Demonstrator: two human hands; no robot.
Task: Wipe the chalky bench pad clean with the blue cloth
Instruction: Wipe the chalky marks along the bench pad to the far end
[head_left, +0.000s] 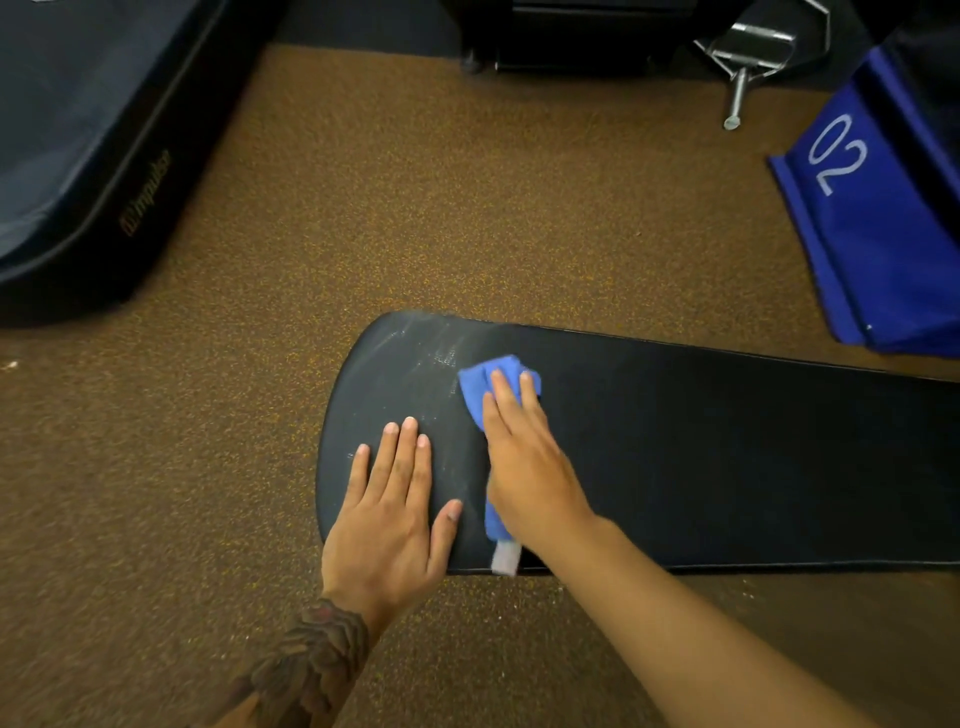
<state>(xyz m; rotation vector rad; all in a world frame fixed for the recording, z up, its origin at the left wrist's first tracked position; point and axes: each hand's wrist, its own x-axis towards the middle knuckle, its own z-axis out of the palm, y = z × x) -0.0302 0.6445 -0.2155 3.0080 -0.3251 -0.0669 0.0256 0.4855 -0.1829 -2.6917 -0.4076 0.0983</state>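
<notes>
A long black bench pad (701, 457) runs from the centre to the right edge, its rounded end on the left. White chalk smears (431, 343) cover the far part of that rounded end. My right hand (524, 457) lies flat on the blue cloth (485, 374) and presses it onto the pad just right of the smears; the cloth's tail and white tag (505, 557) stick out at the near edge. My left hand (389, 514) rests palm down on the pad's near left corner, fingers together, holding nothing.
Brown speckled floor (415, 208) surrounds the pad. A dark padded mat (93, 135) lies at far left. A blue block marked 02 (872, 218) stands at far right, with a metal handle attachment (748, 57) and dark equipment (561, 31) along the top.
</notes>
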